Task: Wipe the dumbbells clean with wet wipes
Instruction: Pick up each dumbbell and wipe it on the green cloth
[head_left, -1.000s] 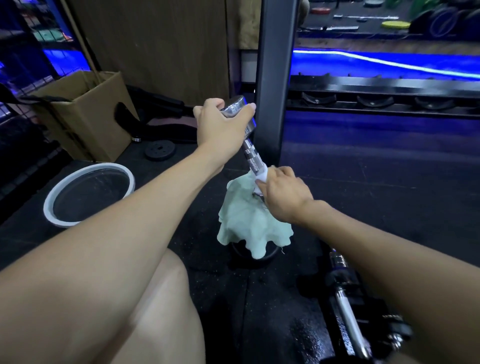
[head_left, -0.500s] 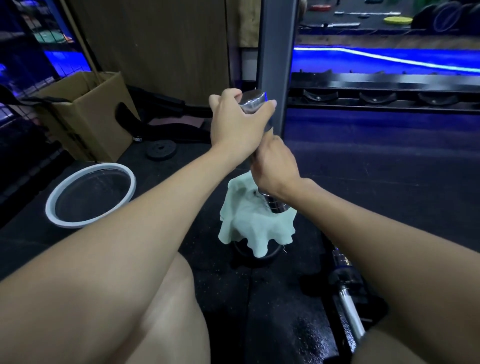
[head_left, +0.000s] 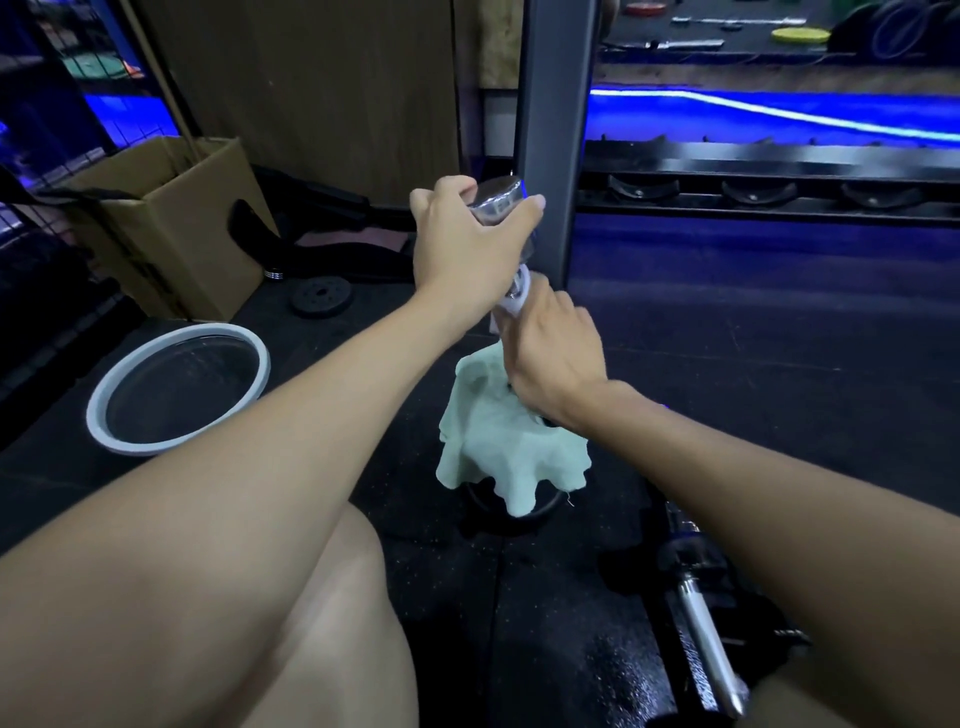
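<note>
Since half a second ago, right hand (head_left: 556, 358) has slid a little down the shaft, away from the left hand, so a short stretch of chrome and the white wet wipe (head_left: 511, 306) now show between the two; left hand position unchanged. Right hand fingers curl round the wipe and the bar of the upright dumbbell (head_left: 501, 200), wipe wrapped against the shaft just above the knuckles. Left hand (head_left: 467, 244) grips the chrome top end of the same dumbbell, thumb and fingers closed round the cap, directly above the right hand and nearly touching it. Dumbbell stands roughly vertical, slightly tilted, lower end on the black rubber floor (head_left: 727, 374). Pale green cloth (head_left: 498, 447) drapes over the lower end just beneath the right hand, hiding the base; a dark round edge shows under its hem. Below and right of the grip, a second dumbbell bar (head_left: 706, 639) lies on the floor, chrome shaft visible, partly hidden by the right forearm. Left of the grip: white-rimmed round basin (head_left: 104, 410), small black weight plate (head_left: 321, 296), open cardboard box (head_left: 171, 228) beyond. Behind the grip, a dark upright post (head_left: 550, 104); rack with cradles (head_left: 779, 192) to its right.
</note>
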